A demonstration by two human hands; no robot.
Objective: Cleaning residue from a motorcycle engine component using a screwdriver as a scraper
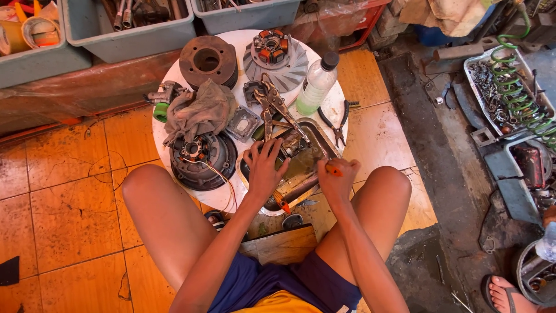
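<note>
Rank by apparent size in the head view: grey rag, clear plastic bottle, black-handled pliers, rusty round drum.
Largest to smallest, as seen:
1. grey rag
2. rusty round drum, close to the rag, so that order is unsure
3. clear plastic bottle
4. black-handled pliers

— What is the floor like?
— Orange glazed tiles (63, 191), worn, cracked and stained, giving way on the right to a dark, greasy concrete strip (446, 191).
— And along the top edge?
— Grey plastic bins (124, 36) in a row above a rusty brown ledge (81, 90).
— The light?
— Bright, warm daylight, falling evenly with soft shadows.
</note>
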